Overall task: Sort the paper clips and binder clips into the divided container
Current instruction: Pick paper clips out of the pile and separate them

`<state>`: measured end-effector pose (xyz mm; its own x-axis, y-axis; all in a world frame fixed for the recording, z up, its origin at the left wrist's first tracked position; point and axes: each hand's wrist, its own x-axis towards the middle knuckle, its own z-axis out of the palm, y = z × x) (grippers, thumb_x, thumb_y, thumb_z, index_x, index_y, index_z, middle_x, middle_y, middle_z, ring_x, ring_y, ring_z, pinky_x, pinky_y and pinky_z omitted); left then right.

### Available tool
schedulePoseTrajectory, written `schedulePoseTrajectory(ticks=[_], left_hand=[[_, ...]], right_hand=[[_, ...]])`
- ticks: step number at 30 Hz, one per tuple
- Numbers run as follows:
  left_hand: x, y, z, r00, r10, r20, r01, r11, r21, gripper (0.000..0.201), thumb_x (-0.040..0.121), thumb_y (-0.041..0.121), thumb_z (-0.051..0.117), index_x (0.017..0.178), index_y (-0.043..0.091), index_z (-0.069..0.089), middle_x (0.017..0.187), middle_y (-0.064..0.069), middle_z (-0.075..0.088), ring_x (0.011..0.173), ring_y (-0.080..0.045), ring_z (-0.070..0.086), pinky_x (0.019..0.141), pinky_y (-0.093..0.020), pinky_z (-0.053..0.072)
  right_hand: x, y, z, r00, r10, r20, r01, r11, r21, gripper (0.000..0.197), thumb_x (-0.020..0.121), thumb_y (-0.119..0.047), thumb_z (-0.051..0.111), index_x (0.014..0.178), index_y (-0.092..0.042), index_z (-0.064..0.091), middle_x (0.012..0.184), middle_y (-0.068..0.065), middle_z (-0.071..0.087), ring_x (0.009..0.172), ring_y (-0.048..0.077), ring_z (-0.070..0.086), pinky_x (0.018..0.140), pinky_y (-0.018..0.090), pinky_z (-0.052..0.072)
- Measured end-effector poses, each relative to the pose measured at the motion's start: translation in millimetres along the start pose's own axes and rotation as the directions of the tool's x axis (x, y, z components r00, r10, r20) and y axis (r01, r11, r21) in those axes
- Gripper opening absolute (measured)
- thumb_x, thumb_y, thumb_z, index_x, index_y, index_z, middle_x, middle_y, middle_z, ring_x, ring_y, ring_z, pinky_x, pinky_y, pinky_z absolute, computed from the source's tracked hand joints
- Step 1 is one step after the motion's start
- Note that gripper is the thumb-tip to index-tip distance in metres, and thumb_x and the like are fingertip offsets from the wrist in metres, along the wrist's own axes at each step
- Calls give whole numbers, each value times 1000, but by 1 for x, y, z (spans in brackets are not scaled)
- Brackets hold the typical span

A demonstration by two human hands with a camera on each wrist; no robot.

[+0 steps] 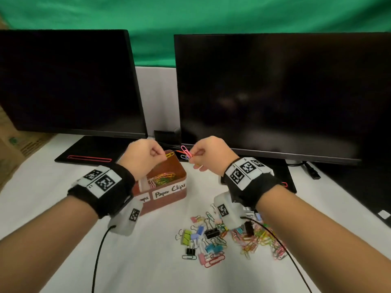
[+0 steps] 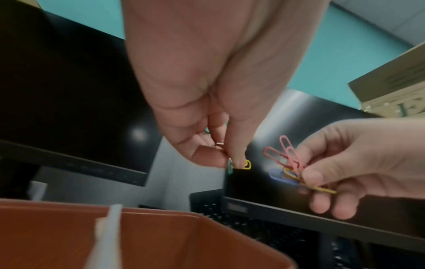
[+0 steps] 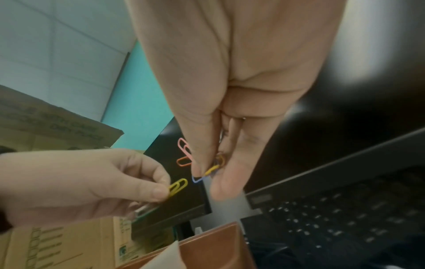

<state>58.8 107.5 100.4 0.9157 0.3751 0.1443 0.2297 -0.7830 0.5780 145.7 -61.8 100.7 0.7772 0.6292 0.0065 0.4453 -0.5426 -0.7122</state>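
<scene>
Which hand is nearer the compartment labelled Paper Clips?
Left. The left hand hangs directly over the Paper Clips compartment; the right hand is off beyond its right edge.

You have two monitors (image 1: 67, 81), one divided container (image 1: 169, 193), one yellow paper clip (image 1: 170, 154) pinched apart, two black binder clips (image 1: 211, 233).

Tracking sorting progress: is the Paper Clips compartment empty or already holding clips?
Holding clips. In the head view a tangle of coloured paper clips lies inside the brown container, behind its "Paper Clips" label.
</scene>
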Motion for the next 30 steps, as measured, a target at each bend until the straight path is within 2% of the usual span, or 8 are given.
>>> schedulePoseTrajectory(ticks=[2, 5, 7, 9, 13, 17, 23, 30], left_hand=[[5, -11, -5, 999, -47, -12, 48, 999, 10, 4, 82, 20, 71, 81, 18, 69, 73, 4, 65, 66, -6, 58, 61, -16, 43], [1, -17, 3, 998, -52, 32, 48, 993, 108, 23, 84, 22, 68, 106, 15, 68, 102, -1, 68, 94, -14, 63, 84, -24, 47], [-9, -12, 9, 999, 37, -14, -35, 994, 104, 28, 85, 23, 66, 113, 18, 65, 111, 1, 64, 102, -13, 60, 92, -26, 47], [-25, -6, 15, 989, 143, -44, -141, 989, 42, 21, 85, 25, 66, 106, 23, 64, 105, 7, 60, 91, -4, 57, 82, -18, 47], [-63, -5, 44, 925, 193, 327, -206, 979, 3, 26, 81, 42, 67, 103, 29, 62, 100, 12, 55, 86, -4, 55, 69, -13, 43], [-84, -18, 84, 797, 134, 588, -240, 965, 104, 46, 76, 46, 70, 116, 28, 59, 111, 5, 53, 96, -10, 54, 79, -19, 42], [-88, -27, 105, 871, 108, 480, -148, 988, 45, 26, 79, 31, 72, 102, 22, 67, 92, 11, 49, 70, 1, 47, 62, -5, 35], [-82, -38, 95, 911, 52, 408, -43, 999, -33, 20, 77, 19, 75, 96, 21, 69, 97, 2, 55, 81, -16, 62, 76, -23, 52]], right_hand=[[15, -17, 18, 998, 30, 47, -30, 1000, 6, 19, 87, -13, 66, 104, -4, 67, 94, 15, 73, 80, 22, 72, 77, 35, 61], [25, -20, 41, 994, 59, 88, -54, 997, -51, 35, 85, -20, 69, 117, -7, 63, 111, 14, 69, 101, 27, 67, 91, 39, 55], [19, -12, 42, 999, -2, 37, 6, 995, -103, 40, 84, -24, 69, 121, -11, 62, 115, 8, 67, 105, 23, 63, 95, 32, 50], [6, 1, 35, 998, -65, -4, 64, 991, -120, 33, 85, -24, 67, 117, -14, 64, 108, 4, 68, 95, 15, 62, 85, 23, 46], [-23, 43, 27, 995, -14, 97, 35, 974, -224, 20, 85, -21, 66, 105, -18, 66, 96, -1, 65, 69, 2, 50, 75, 19, 40], [-42, 69, 38, 950, 110, 292, 11, 924, -382, 25, 84, -17, 66, 109, -15, 69, 107, 2, 67, 86, 12, 58, 79, 21, 46], [-40, 81, 62, 956, 196, 219, -94, 910, -403, 20, 80, -21, 71, 99, -15, 69, 108, 2, 66, 97, 19, 63, 86, 29, 53], [-34, 85, 63, 948, 206, 242, -98, 914, -394, 13, 81, -11, 69, 94, -11, 73, 104, 4, 70, 97, 21, 65, 87, 29, 53]])
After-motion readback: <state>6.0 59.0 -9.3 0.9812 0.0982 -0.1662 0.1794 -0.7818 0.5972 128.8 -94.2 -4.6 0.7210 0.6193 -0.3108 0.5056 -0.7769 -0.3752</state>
